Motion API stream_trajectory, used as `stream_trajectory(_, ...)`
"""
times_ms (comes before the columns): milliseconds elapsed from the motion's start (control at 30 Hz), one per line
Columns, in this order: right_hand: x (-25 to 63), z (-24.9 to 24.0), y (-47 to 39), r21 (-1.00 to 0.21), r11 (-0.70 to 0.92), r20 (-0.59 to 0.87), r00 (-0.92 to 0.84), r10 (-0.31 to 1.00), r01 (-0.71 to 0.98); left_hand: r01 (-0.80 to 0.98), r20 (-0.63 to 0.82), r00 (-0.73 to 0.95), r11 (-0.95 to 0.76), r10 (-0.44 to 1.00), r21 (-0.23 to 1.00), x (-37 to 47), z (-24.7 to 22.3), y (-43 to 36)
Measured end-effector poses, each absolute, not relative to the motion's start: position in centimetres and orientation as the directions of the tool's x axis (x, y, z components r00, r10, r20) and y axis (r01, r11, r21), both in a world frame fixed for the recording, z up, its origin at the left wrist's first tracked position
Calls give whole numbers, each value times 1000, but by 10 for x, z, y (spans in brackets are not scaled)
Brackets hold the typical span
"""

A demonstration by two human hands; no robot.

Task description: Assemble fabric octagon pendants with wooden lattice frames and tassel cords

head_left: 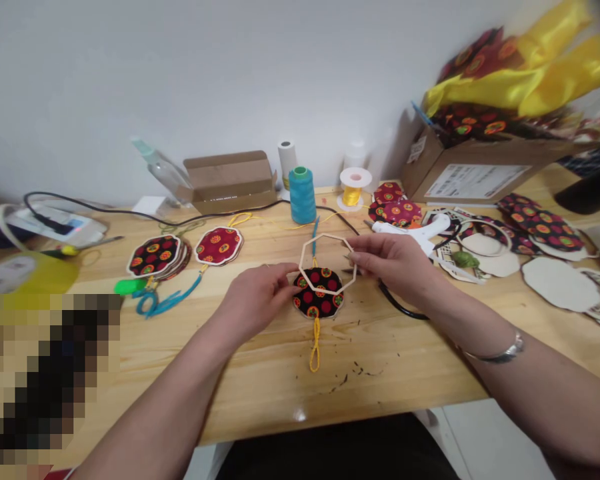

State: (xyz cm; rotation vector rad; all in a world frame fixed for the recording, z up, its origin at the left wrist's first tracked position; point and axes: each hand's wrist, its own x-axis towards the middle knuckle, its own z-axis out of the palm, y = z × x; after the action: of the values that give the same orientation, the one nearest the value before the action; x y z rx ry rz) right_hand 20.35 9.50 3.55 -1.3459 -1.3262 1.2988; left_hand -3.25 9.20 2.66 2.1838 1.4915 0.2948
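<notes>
A thin pale octagonal frame (353,285), apparently wooden, is pinched at its upper right side between the thumb and fingers of my right hand (393,263). It hovers tilted over a scalloped ornament (316,305), faced in black fabric with red and orange circles. A braided yellow loop (315,347) extends from the ornament's near edge, and a blue cord (315,239) from the far edge. My left hand (260,297) grips the ornament's left edge, thumb against it; the index fingertip is beside the frame's left corner. Whether that fingertip touches the frame is unclear.
Finished-looking ornaments (155,257) are stacked at left, near a red one (219,245). Behind stand a blue thread cone (303,197) and a yellow cord spool (353,195). A white glue gun (410,233), its black cable (400,310) and wooden cutouts (560,283) lie right, before a cardboard box (475,170).
</notes>
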Motion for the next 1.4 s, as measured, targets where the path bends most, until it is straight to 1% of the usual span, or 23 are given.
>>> stream_trajectory(133,202,37,97,-985,-159,-157,-40,987,-67,824,-104,435,-348,894,447,-30,27,92)
stream_trajectory(233,203,37,97,-976,-173,-170,-34,985,-132,829,-139,448,-352,883,435,-28,29,92)
stream_trajectory(333,204,37,96,-975,-179,-175,-37,984,-135,825,-151,444,-337,883,455,-27,30,91)
stream_trajectory(433,203,37,96,-980,-179,-175,-47,983,-88,810,-170,442,-310,881,497,-26,31,89)
stream_trajectory(533,202,36,95,-982,-184,-180,-70,981,-53,778,-111,390,-263,914,570,-25,32,87)
stream_trajectory(600,201,34,95,-982,-183,-178,-89,980,-53,697,-72,299,-166,951,698,-24,34,86)
stream_trajectory(667,200,32,94,-982,-182,-176,-109,978,-45,527,-112,215,-18,970,850,-22,36,85)
stream_trajectory(700,200,32,93,-982,-184,-178,-117,977,-41,432,-148,190,53,971,901,-20,37,85)
stream_trajectory(800,198,31,92,-976,-211,-204,-135,970,-44,223,-216,157,178,964,958,-15,39,83)
stream_trajectory(933,195,32,92,-968,-249,-240,-158,958,-40,114,-221,114,208,969,971,-13,39,84)
stream_trajectory(1033,195,34,92,-971,-239,-240,-149,959,29,109,-209,95,198,973,974,-15,39,85)
stream_trajectory(1133,197,34,92,-979,-168,-180,-99,979,116,133,-212,111,197,971,971,-17,40,86)
stream_trajectory(1233,200,34,92,-978,-110,-124,-75,989,176,195,-222,140,193,965,962,-19,40,85)
stream_trajectory(1333,202,33,93,-974,-74,-101,-119,988,215,256,-240,179,190,954,948,-20,38,85)
stream_trajectory(1400,203,33,93,-966,-74,-117,-164,980,250,287,-258,204,194,944,938,-21,37,86)
